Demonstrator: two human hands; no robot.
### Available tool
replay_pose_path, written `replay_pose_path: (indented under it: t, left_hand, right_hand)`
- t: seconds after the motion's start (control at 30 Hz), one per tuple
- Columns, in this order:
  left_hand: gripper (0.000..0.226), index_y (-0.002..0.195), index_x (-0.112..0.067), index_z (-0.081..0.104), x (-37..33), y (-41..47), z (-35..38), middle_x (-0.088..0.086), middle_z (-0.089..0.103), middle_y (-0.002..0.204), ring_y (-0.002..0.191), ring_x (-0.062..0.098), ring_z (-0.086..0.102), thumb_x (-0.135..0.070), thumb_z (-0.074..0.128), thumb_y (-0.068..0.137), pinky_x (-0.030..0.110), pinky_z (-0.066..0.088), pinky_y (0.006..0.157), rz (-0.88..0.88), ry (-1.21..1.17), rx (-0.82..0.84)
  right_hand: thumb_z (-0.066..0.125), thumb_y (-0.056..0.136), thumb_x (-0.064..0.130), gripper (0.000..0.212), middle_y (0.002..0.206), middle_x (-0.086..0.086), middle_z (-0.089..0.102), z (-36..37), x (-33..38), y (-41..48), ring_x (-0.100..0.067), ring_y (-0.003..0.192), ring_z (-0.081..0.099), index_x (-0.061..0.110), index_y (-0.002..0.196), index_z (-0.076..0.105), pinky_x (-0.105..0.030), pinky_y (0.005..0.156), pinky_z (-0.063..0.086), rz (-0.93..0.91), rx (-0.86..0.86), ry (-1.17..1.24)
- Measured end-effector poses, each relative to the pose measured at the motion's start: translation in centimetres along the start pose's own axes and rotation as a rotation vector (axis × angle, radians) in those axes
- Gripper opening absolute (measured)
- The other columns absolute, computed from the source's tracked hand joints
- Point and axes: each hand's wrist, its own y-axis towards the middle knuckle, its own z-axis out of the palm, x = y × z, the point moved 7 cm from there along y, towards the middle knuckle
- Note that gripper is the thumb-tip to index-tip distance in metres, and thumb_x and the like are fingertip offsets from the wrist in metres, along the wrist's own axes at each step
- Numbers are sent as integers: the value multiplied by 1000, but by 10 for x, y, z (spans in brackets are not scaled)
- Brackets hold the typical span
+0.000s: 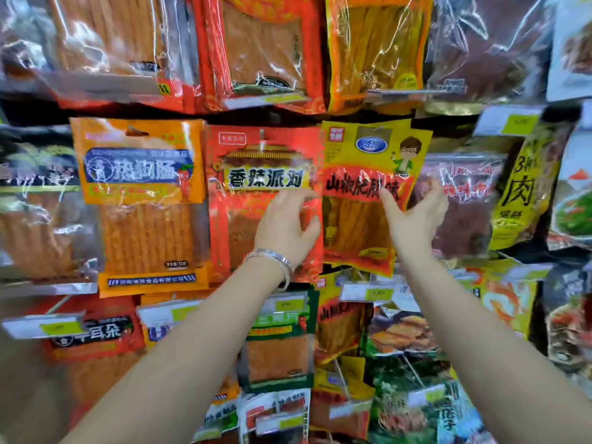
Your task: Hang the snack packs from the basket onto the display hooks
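Note:
A yellow and red snack pack [365, 174] hangs in the middle row of the display, tilted slightly. My right hand [416, 219] is at its lower right edge, fingers spread; whether it touches the pack is unclear. My left hand [288, 225], with a silver bracelet on the wrist, is open in front of the red snack pack [256, 174] just left of the yellow one, fingertips near its label. Neither hand holds a pack. The hook above the yellow pack is hidden by the pack's top. The basket is not in view.
Rows of hanging snack packs fill the whole wall: an orange pack [141, 193] to the left, dark red packs [464, 203] to the right, more above and below. White price tags [41, 325] stick out on hook ends in the lower rows.

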Motion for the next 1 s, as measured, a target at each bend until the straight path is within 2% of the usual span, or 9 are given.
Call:
replay_pose_path:
  t: [0.07,0.17,0.33,0.43,0.53,0.63,0.8,0.9,1.0]
  left_hand:
    - [37,119,-23,57,-10,8,17,1,58,111,101,17,53,-17,58,82,28,42,89,-36,-38,2]
    - [43,125,-24,52,-17,16,35,1,55,119,103,15,54,-19,58,83,30,44,91,-78,-51,-10]
    - [47,129,-20,47,-18,17,44,3,50,128,117,21,50,-21,59,84,37,42,100,-145,-43,-88]
    - [51,133,-18,43,-19,16,47,5,45,135,124,23,46,-22,58,85,40,39,105,-154,-30,-88]
    - [51,135,-17,42,-20,16,49,6,45,136,127,23,41,-20,58,86,36,34,107,-141,-5,-117]
    - [52,139,-20,39,-19,15,54,5,40,141,131,21,36,-21,56,89,27,28,104,-176,25,-78]
    - [52,138,-23,42,-17,9,52,3,36,141,129,21,37,-27,56,89,23,24,98,-216,42,-45]
    - [51,138,-25,40,-15,2,40,1,36,141,129,21,37,-30,56,89,32,31,104,-252,36,-8]
    - [51,138,-25,40,-13,-3,27,2,39,138,127,21,38,-31,55,90,35,33,104,-251,10,15]
  right_hand:
    - [74,78,40,79,141,-12,44,8,-13,18,-24,131,41,8,139,36,-40,111,31,77,201,134]
    - [71,82,36,53,120,-8,63,22,-15,26,-23,112,59,10,124,54,-43,100,45,56,418,136]
    - [65,88,26,43,119,-5,60,25,-23,39,-22,113,57,10,125,50,-40,100,44,23,465,247]
    - [65,89,31,38,115,3,60,26,-32,47,-17,113,55,20,121,48,-42,100,45,56,577,267]
    - [65,88,35,46,127,-5,57,29,-37,48,-23,118,54,19,127,47,-49,100,45,88,671,319]
    - [67,85,37,48,119,0,60,28,-34,45,-18,113,56,17,126,50,-47,100,45,21,603,258]
    - [77,77,34,70,117,-6,49,5,-20,43,-17,104,49,9,133,44,-37,98,43,-129,290,133]
    - [72,81,36,65,124,-5,44,-4,-9,31,-16,111,46,12,135,43,-32,99,38,-180,283,89]
    - [69,84,35,52,117,1,47,-4,6,19,-9,104,47,15,128,49,-26,93,38,-182,339,120]
